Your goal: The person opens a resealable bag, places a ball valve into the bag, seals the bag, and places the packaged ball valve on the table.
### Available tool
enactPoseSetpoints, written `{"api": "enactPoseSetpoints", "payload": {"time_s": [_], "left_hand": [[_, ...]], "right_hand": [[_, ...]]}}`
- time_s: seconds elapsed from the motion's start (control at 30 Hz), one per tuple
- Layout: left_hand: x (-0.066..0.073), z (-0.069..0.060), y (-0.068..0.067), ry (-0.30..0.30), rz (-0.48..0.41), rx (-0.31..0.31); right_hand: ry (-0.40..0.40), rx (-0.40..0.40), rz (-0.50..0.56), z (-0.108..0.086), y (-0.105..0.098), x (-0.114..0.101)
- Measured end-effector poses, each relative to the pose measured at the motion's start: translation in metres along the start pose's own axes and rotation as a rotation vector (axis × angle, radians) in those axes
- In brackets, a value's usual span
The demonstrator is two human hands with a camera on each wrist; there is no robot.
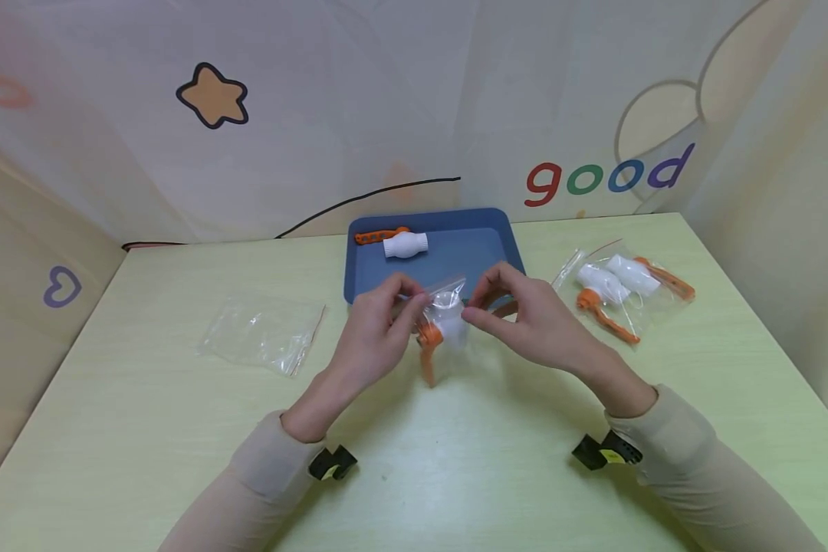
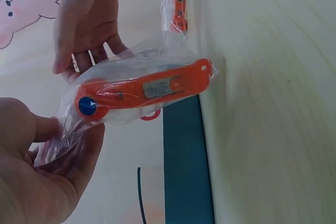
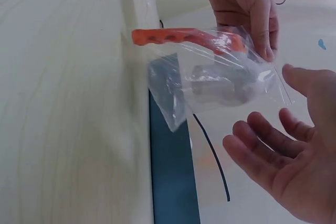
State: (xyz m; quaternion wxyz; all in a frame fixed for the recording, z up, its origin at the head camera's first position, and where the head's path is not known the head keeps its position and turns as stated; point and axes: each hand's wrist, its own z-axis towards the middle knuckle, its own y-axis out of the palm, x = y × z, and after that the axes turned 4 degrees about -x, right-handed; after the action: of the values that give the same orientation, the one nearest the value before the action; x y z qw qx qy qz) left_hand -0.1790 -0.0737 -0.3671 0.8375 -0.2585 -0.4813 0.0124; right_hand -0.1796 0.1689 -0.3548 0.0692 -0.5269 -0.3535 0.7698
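A clear zip bag (image 1: pixel 448 295) hangs above the table, in front of the tray. Inside it are an orange handle (image 2: pixel 157 90) with a blue round cap and a white plastic fitting (image 3: pixel 218 85). My left hand (image 1: pixel 376 330) pinches the bag by its zip edge, thumb on one side and fingers behind. Close to the other side of the bag is my right hand (image 1: pixel 534 318); in the right wrist view its thumb and loosely bent fingers (image 3: pixel 257 153) stand apart, with nothing held between them.
A blue tray (image 1: pixel 455 264) at the back holds an orange handle (image 1: pixel 379 236) and a white ribbed fitting (image 1: pixel 405 245). Flat on the left lies an empty clear bag (image 1: pixel 262 333). Bagged white fittings (image 1: pixel 603 282) with orange handles (image 1: pixel 610 318) lie on the right.
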Motion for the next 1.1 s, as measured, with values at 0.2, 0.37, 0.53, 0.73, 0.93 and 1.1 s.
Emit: {"api": "enactPoseSetpoints", "payload": {"time_s": [0.2, 0.37, 0.53, 0.73, 0.93, 1.1], "left_hand": [[0.003, 0.0, -0.001, -0.043, -0.026, 0.012], [0.004, 0.0, -0.001, -0.05, -0.004, 0.031], [0.003, -0.001, -0.001, -0.057, 0.01, 0.047], [0.0, -0.001, 0.0, -0.072, 0.006, 0.045], [-0.001, 0.0, 0.002, -0.101, -0.016, 0.042], [0.0, -0.001, 0.004, -0.168, -0.106, 0.01]], "right_hand": [[-0.021, -0.068, -0.013, 0.0, 0.006, 0.001], [-0.044, -0.078, -0.017, 0.0, 0.01, 0.0], [-0.065, -0.079, -0.039, -0.001, 0.013, 0.0], [-0.079, -0.069, -0.095, -0.003, 0.014, -0.003], [-0.047, -0.074, -0.147, -0.003, 0.017, -0.006], [-0.037, -0.062, -0.192, -0.002, 0.019, -0.006]]}}
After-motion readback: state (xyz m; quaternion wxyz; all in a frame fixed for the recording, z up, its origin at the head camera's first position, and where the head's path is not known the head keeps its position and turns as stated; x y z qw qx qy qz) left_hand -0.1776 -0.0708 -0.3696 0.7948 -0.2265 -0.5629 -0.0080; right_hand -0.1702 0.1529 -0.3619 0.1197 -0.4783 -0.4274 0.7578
